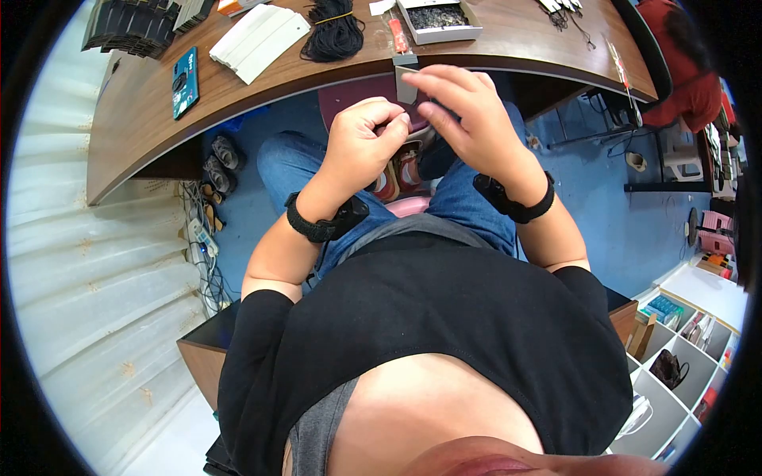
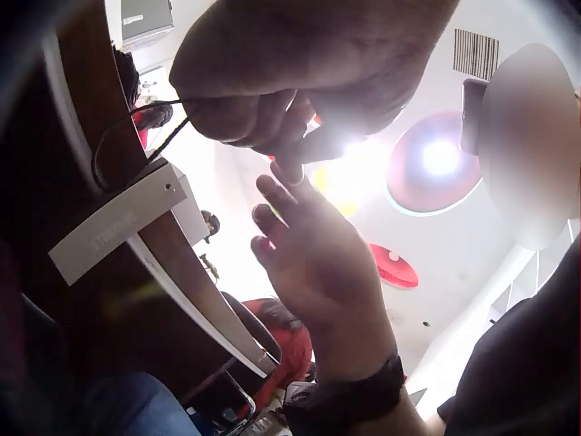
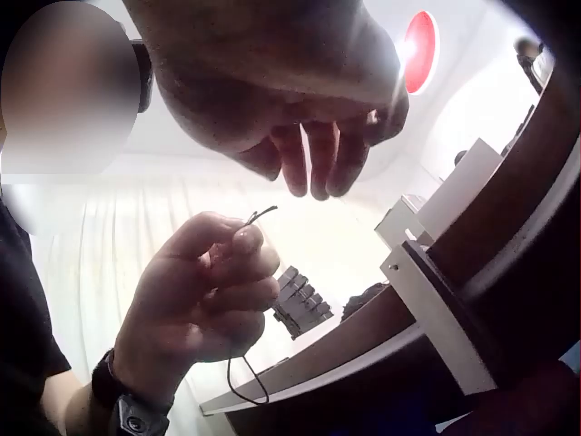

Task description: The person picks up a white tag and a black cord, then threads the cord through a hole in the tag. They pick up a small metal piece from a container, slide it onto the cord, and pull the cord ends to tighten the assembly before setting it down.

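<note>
My left hand [image 1: 367, 147] pinches a thin black cord [image 3: 263, 214] between thumb and forefinger, the other fingers curled in. Short cord ends stick out past the thumb in the right wrist view. Below the fist a loop of the same cord [image 2: 98, 150] hangs down. My right hand [image 1: 476, 119] is just to the right, its fingers loosely extended and holding nothing. Beyond the hands, a white tag [image 1: 406, 86] with a small hole juts out at the desk edge. In the right wrist view the tag [image 3: 442, 318] is apart from the cord loop.
On the wooden desk [image 1: 143, 127] lie a phone [image 1: 185, 83], a stack of white tags [image 1: 260, 41], a tied bundle of black cord [image 1: 332, 32] and an orange-handled tool [image 1: 398, 36]. A white box [image 1: 444, 34] holds small dark pieces. Another person in red [image 1: 690, 87] is at right.
</note>
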Demonstrator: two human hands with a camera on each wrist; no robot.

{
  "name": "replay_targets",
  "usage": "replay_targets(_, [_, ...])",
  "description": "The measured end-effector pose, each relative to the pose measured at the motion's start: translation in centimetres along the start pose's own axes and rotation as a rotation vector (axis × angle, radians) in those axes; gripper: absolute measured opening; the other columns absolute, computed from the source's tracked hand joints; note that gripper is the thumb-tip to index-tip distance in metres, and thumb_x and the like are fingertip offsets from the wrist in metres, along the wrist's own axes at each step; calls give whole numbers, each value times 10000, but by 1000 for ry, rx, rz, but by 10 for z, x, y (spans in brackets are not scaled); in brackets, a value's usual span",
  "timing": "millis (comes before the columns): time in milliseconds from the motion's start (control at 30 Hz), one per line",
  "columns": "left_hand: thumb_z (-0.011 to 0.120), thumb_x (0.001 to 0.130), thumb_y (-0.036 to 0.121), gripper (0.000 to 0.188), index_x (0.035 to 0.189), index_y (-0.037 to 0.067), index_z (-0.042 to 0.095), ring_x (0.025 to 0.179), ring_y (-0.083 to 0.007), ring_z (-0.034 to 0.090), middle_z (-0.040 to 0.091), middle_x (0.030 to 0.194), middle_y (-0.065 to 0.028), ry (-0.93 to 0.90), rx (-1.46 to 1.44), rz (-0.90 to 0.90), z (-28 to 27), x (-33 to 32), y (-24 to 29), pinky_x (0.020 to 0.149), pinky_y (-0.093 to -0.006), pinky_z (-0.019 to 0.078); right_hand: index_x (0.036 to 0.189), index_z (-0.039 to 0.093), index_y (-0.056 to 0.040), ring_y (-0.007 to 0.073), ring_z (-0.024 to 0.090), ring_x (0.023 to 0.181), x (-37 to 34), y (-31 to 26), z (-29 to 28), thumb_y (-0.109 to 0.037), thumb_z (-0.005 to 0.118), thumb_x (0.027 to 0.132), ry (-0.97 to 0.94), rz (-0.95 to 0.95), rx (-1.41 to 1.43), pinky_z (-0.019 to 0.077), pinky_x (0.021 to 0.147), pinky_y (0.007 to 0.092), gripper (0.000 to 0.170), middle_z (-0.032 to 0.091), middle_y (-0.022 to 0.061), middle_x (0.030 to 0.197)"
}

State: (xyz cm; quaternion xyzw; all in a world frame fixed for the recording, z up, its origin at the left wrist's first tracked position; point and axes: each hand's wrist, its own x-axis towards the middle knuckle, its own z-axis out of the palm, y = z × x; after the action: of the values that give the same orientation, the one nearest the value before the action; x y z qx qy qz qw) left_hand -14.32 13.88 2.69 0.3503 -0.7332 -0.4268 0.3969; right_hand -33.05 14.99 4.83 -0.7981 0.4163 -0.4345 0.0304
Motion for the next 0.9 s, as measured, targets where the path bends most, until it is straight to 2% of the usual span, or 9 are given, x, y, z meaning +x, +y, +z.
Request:
replay_targets(133, [574, 850, 77, 125, 790, -16, 633, 656, -120, 523, 572, 720, -54, -20, 58, -4, -1, 0, 5, 599, -248, 408, 885, 667, -131, 166, 603, 809, 3, 3, -6, -159, 690, 715, -138, -110, -80, 389, 737, 321, 174, 658, -8, 857])
replay_targets(333, [565, 881, 112, 153, 849, -20, 637, 622, -89, 471, 522, 680, -21, 75, 34, 101, 3, 2, 7, 571, -233, 383, 778, 633, -126, 166, 584, 724, 2, 2, -4, -135, 685, 709, -19, -133, -203, 381, 704, 315, 87, 617, -17, 731])
replay_targets(433, [553, 901, 121, 167, 855, -17, 635, 575, -47, 394, 485, 651, 13, 7, -282, -227, -4, -1, -5, 520, -210, 323, 747, 614, -127, 166, 575, 699, -6, 1, -3, -122, 684, 705, 20, -94, -235, 377, 689, 322, 82, 595, -14, 701])
replay_targets(467, [544, 908, 117, 162, 842, -7, 624, 543, -23, 340, 457, 628, 42, -31, -370, -239, -5, -1, -9, 478, -191, 268, 745, 612, -128, 165, 574, 698, -10, 1, -1, -120, 685, 703, 24, -66, -222, 376, 685, 323, 85, 596, -14, 705])
replay_targets(700, [575, 905, 120, 149, 884, -22, 616, 492, -12, 323, 437, 607, 60, -69, -1163, -655, -7, 6, -28, 424, -165, 257, 737, 596, -131, 167, 550, 671, -34, -5, 21, -122, 650, 700, 52, -26, -298, 368, 667, 325, 67, 586, -16, 720])
replay_targets(733, [583, 906, 127, 160, 931, -27, 619, 487, -10, 318, 424, 600, 66, -38, -1184, -719, -4, 7, -25, 419, -164, 253, 738, 595, -131, 166, 550, 672, -36, -6, 24, -128, 638, 702, 32, -46, -296, 368, 668, 326, 56, 585, -14, 722])
replay_targets(833, [593, 899, 117, 165, 962, -31, 629, 492, 1, 333, 487, 636, 48, -62, -1037, -690, 5, 3, -20, 413, -161, 238, 744, 597, -125, 165, 552, 678, -35, -8, 26, -146, 602, 710, -27, -77, -305, 378, 672, 328, 40, 582, -11, 724])
replay_targets(867, [610, 885, 99, 159, 961, -35, 648, 544, -22, 414, 558, 707, 7, -43, -888, -658, 8, 1, -18, 458, -176, 320, 747, 598, -125, 165, 551, 675, -34, -5, 27, -148, 605, 709, -13, -91, -288, 379, 671, 328, 44, 580, -11, 720])
replay_targets(900, [614, 880, 92, 151, 950, -36, 653, 569, -37, 438, 573, 733, -4, -15, -714, -479, 10, 0, -21, 488, -186, 346, 749, 599, -124, 166, 551, 672, -32, -4, 27, -150, 608, 709, 0, -106, -271, 381, 669, 328, 49, 578, -11, 715])
